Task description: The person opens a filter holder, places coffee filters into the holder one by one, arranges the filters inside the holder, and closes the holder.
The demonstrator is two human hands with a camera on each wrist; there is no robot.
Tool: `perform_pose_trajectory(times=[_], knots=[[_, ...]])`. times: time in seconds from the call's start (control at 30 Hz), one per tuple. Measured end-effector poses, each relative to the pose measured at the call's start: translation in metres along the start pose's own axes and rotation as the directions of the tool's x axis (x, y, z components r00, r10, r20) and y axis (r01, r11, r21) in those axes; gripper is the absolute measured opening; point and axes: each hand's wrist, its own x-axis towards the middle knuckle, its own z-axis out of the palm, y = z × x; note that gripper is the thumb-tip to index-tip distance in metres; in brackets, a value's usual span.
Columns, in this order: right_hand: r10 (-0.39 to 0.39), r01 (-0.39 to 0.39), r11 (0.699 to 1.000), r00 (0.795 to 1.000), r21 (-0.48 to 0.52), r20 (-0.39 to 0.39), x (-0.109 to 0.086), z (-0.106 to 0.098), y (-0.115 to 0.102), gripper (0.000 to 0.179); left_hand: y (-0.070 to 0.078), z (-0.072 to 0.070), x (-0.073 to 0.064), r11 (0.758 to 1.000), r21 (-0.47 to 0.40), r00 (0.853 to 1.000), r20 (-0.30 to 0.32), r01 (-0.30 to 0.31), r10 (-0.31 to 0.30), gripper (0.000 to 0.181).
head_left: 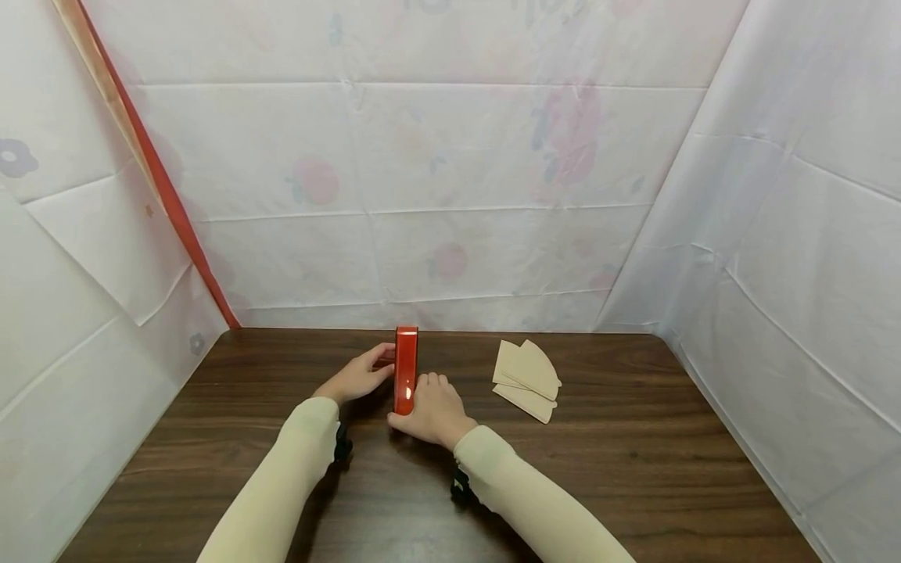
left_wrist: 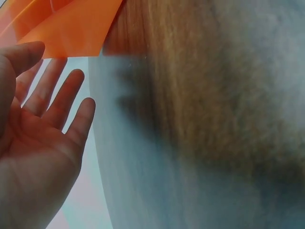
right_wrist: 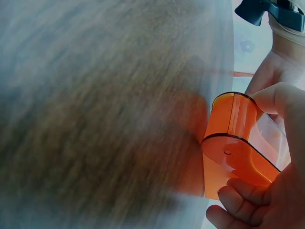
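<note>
A translucent red-orange plastic case (head_left: 406,367) stands upright on the dark wood table, narrow side toward me. In the right wrist view the same case (right_wrist: 228,143) shows a rounded end with a dark rim. My right hand (head_left: 432,410) grips its near right side, thumb at the near end and curled fingers along the right face. On the left of it is my left hand (head_left: 359,379), fingers extended and spread. The left wrist view shows the left palm (left_wrist: 43,138) facing the case's orange edge (left_wrist: 81,33); whether the fingertips touch it I cannot tell.
Several fan-shaped beige paper coffee filters (head_left: 528,375) lie overlapping to the right of the case. White patterned sheets (head_left: 450,156) hang behind and at both sides of the table (head_left: 633,438). A red strip (head_left: 176,211) runs down the left corner.
</note>
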Motion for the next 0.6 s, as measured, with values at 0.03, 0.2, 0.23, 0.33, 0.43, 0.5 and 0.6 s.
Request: perform_pose_trajectory(times=[0.03,0.2,0.23,0.33,0.43,0.5,0.6], knots=[[-0.002,0.002,1.0,1.0,0.0,0.001,0.0,-0.001,0.0,0.07,0.0,0.0,0.0,1.0,-0.002,1.0,-0.002,-0.003,0.003,0.04],[-0.01,0.01,0.999,1.0,0.034,0.002,-0.003,-0.006,0.003,0.063,0.0,0.002,-0.002,0.998,-0.038,0.999,-0.01,-0.041,0.04,0.041],[-0.012,0.012,0.999,1.0,0.041,0.002,-0.004,-0.007,0.004,0.062,0.0,0.002,-0.003,0.998,-0.048,0.999,-0.01,-0.049,0.048,0.042],[-0.022,0.022,0.997,1.0,0.074,0.004,-0.006,-0.01,0.007,0.059,0.003,0.001,-0.004,0.995,-0.073,0.998,-0.009,-0.064,0.064,0.043],[-0.026,0.024,0.992,1.0,0.125,0.016,-0.008,-0.012,0.01,0.059,0.006,0.003,-0.006,0.994,-0.094,0.998,-0.005,-0.058,0.058,0.045],[-0.026,0.022,0.987,0.999,0.162,0.023,-0.01,-0.014,0.012,0.061,0.007,0.004,-0.007,0.993,-0.111,0.999,-0.009,-0.05,0.05,0.046],[-0.03,0.024,0.979,0.999,0.204,0.025,-0.013,-0.016,0.016,0.06,0.008,0.005,-0.009,0.991,-0.123,0.999,-0.019,-0.053,0.051,0.049]])
